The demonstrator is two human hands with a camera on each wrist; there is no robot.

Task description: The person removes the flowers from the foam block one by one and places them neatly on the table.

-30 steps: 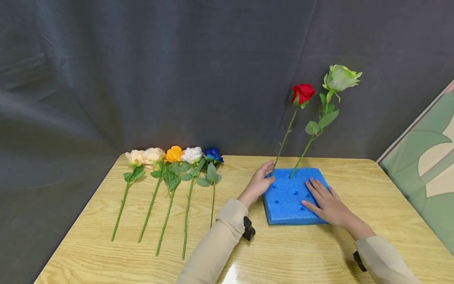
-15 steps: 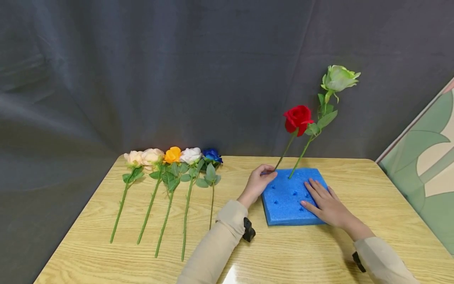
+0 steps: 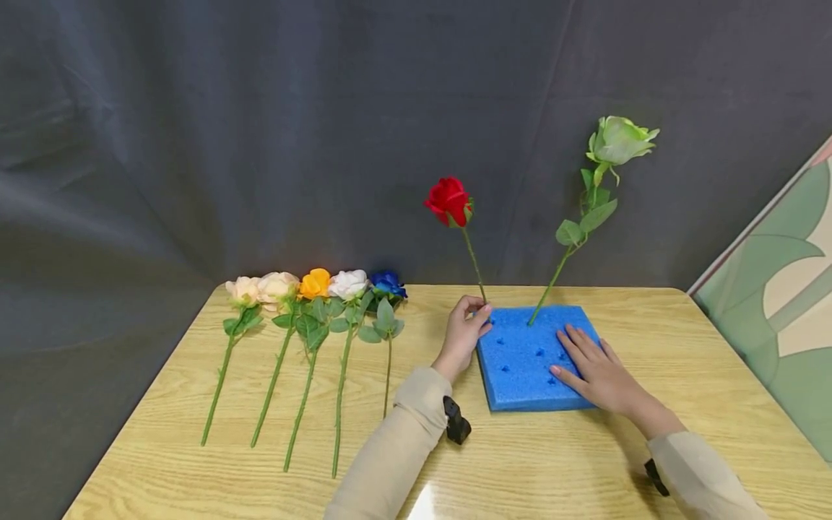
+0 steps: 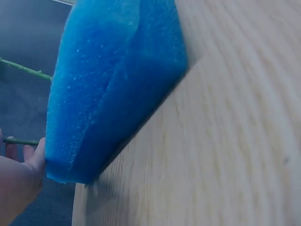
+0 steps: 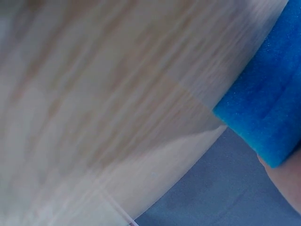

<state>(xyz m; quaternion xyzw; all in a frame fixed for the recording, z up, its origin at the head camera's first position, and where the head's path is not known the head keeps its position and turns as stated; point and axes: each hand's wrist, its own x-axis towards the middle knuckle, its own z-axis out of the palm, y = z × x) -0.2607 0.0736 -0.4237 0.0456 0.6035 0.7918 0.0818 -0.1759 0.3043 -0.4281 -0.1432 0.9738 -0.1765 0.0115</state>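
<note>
My left hand pinches the lower stem of a red rose at the back left corner of a blue foam block. The rose stands up from the fingers and leans left. In the left wrist view its stem runs between fingers and thumb; whether its tip sits in the foam is hidden. My right hand lies flat with fingers spread on the block's right side. A pale green rose stands in the foam near the back edge, tilted right. Several small holes show in the foam's top.
Left on the wooden table lie two peach roses, an orange rose, a white rose and a blue rose, stems toward the front. A dark curtain hangs behind; a patterned panel stands at right.
The red rose has swung from leaning right to leaning left, its head dipping and then rising a little. My left hand has shifted slightly left. The right hand stays on the foam.
</note>
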